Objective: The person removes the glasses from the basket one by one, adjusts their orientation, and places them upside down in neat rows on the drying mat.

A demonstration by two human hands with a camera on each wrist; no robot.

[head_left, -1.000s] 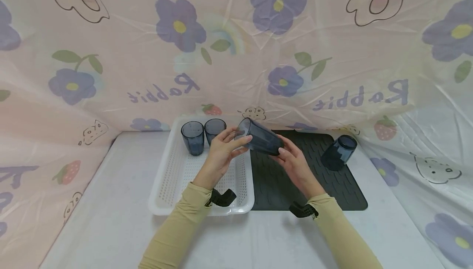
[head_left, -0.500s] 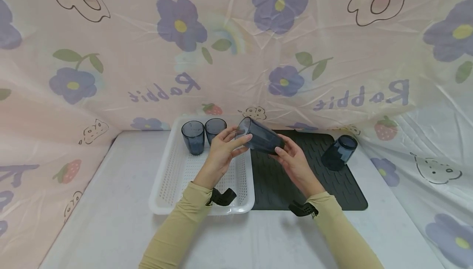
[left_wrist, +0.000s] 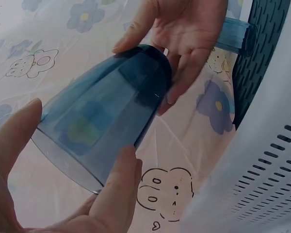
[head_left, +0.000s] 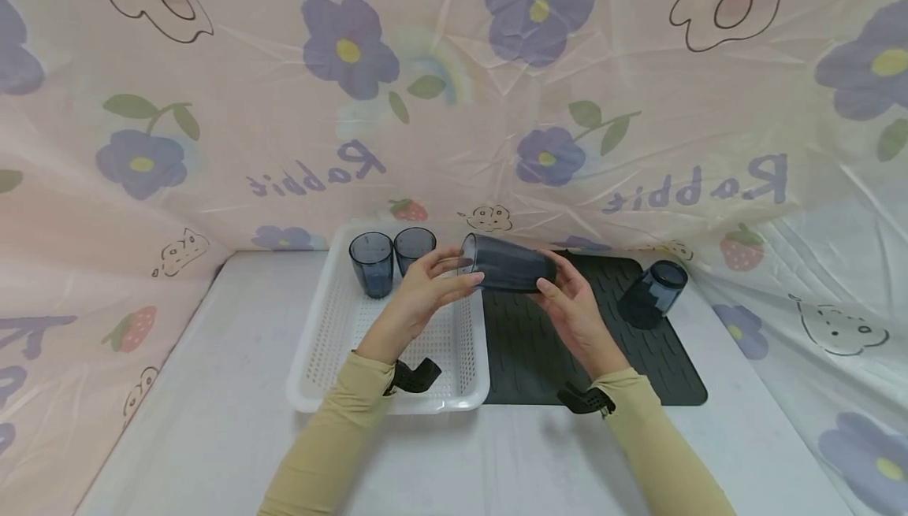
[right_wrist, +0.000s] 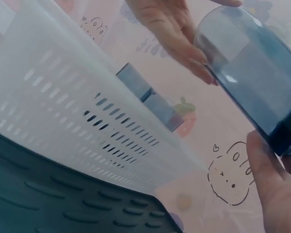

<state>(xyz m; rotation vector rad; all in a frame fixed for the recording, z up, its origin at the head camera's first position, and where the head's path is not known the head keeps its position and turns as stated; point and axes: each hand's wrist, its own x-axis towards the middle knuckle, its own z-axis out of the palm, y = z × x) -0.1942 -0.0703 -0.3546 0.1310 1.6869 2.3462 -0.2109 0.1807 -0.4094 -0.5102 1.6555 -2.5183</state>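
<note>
White table (head_left: 234,358) — hands (head_left: 418,294) (head_left: 573,307) hold glass (head_left: 509,265) clear of basket rim (head_left: 454,404).

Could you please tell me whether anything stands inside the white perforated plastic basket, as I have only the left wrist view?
Observer: Yes, the head view shows two translucent blue tapered tumblers standing mouth up toward the far end of the white perforated plastic basket.
Operator: Thank you; the person's right hand, at the base of the held tumbler, also hides one end of another translucent blue tumbler on the dark ridged mat, so which way up is that one?
Observer: In the head view its narrower end points upward, so it appears to stand mouth down.
</note>
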